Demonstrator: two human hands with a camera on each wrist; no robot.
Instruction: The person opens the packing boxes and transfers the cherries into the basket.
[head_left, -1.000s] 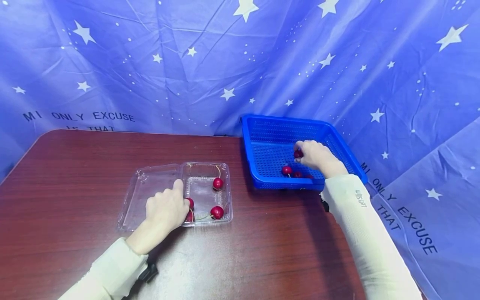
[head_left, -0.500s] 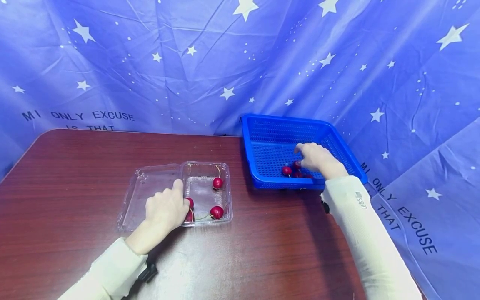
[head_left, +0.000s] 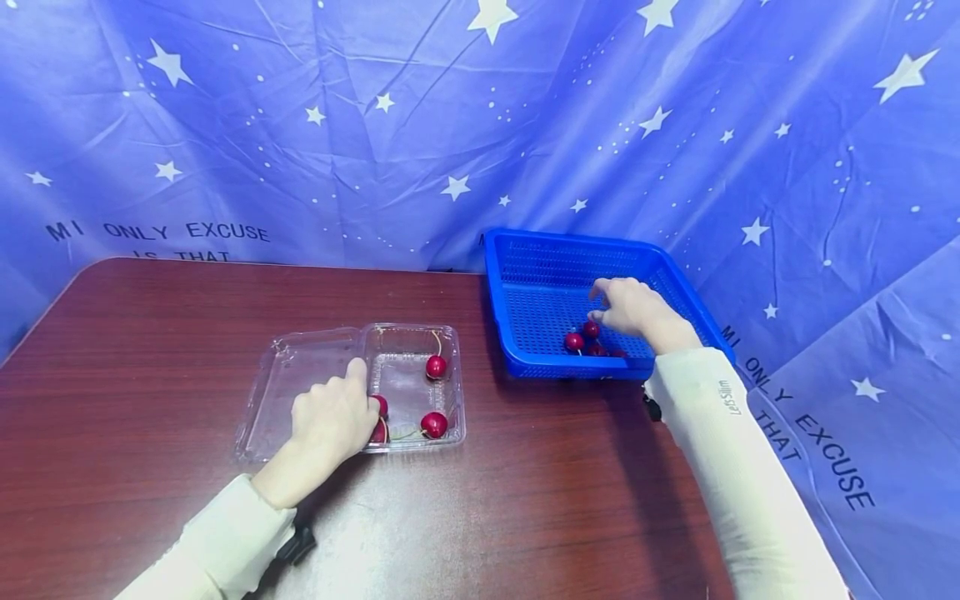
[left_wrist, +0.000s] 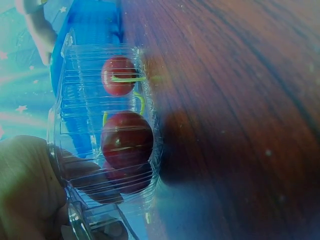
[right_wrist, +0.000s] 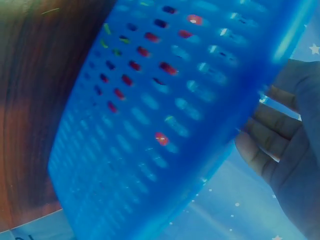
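My left hand (head_left: 335, 414) holds the hinge side of a clear plastic clamshell box (head_left: 459, 392), one digit reaching inside beside the cherries. In the left wrist view that digit shows through the ribbed wall, against a dark red cherry (left_wrist: 127, 140). Several stemmed cherries lie in the box, among them one at the back right (head_left: 436, 367) and another at the front right (head_left: 433, 425). Over the blue basket (head_left: 517, 360), my right hand (head_left: 633, 310) is spread with thumb and fingers apart and nothing between them. Just below its thumb, a cherry (head_left: 591, 330) rests among several others near the basket's front wall.
The box's clear lid (head_left: 300, 367) lies folded out to the left on the brown table (head_left: 165, 350). A blue star-patterned curtain (head_left: 420, 150) hangs behind the table and along its right side. Slots in the basket wall (right_wrist: 140, 115) show red cherries behind them.
My right hand has lowered a cherry to the others in the basket and let it go; its fingers are now parted above it. The left hand and the box have stayed put.
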